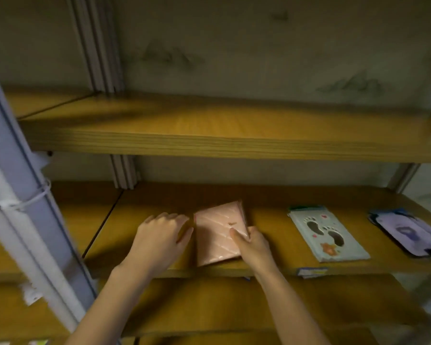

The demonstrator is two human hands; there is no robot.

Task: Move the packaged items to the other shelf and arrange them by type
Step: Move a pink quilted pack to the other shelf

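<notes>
Centre frame, middle shelf (271, 197): we see the pink packet stack (217, 235) lying flat near the front edge. The right hand (255, 245) grasps its right edge, thumb on top. The left hand (159, 236) is released, fingers loosely bent just beside the left edge; contact unclear. Further right lie a footprint packet (329, 235) and a purple packet (406, 232) at the frame's right edge.

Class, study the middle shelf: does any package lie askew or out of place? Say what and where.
The pink pack lies turned at an angle to the front edge of the shelf, gripped by the right hand, with the left hand beside it. The footprint pack is skewed too.
</notes>
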